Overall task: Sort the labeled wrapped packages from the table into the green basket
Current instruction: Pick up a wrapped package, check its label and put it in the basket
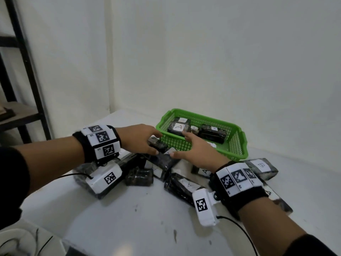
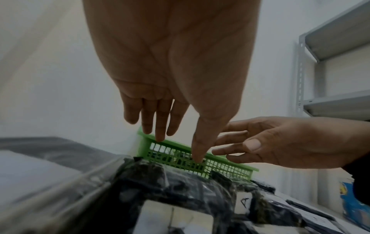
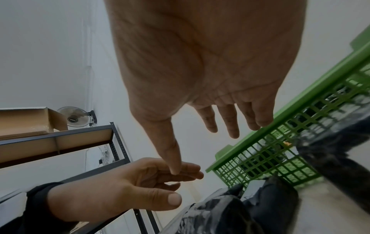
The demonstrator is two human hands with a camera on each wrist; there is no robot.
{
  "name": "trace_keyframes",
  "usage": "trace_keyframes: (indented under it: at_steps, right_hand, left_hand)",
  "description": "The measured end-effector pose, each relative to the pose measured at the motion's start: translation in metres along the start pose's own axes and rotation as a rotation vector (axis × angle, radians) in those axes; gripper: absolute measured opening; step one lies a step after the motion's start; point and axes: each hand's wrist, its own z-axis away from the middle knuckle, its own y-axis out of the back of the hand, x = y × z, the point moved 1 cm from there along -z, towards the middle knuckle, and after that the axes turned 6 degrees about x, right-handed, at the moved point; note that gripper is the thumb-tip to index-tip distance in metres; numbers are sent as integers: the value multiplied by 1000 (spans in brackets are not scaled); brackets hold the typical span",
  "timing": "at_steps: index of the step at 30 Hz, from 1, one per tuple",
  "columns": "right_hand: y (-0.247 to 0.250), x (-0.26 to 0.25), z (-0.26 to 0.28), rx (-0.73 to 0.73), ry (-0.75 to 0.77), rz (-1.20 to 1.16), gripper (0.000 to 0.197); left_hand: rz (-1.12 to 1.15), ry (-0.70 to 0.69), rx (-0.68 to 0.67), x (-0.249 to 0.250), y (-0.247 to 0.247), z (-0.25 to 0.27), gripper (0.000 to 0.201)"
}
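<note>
Centrally, a white table [image 1: 129,215] fills the lower half of the head view, with a black shelving rack [image 1: 22,71] at upper left. Right of centre stands the green basket [image 1: 238,145], holding wrapped packages — one labelled "A" [image 1: 178,127]. Below and left of it lies a heap of black wrapped packages [image 1: 166,163], one at far right labelled "B" [image 1: 262,166]. Above this heap, beside the basket's near wall, the left hand [image 1: 138,138] and right hand [image 1: 197,152] hover — fingers extended and relaxed, grasping nothing.
</note>
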Motion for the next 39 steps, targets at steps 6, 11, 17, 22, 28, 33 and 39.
trace_keyframes:
  at_steps: [6,11,17,22,28,33,39]
  right_hand:
    - [-7,9,22,-48,-1,52,92]
    - [-24,8,21,-107,15,91,69]
    - [-45,7,5,-81,72,68,51]
    - [-39,24,4,106,44,-170,50]
    - [-7,52,19,323,29,-528,41]
    - [23,79,46,321,34,-729,37]
    - [37,118,57,467,-27,-729,29]
  left_hand:
    - [-52,-58,-110,20,-15,3,78]
    - [-152,-65,-162,25,-23,-1,49]
    - [-112,-62,-142,22,-24,-7,48]
    - [186,-88,-29,22,-10,-9,36]
    - [740,-28,168,37,-10,-10,46]
    - [1081,-3,147,77,-38,-13,30]
    - [1284,-40,94,127,-69,-27,26]
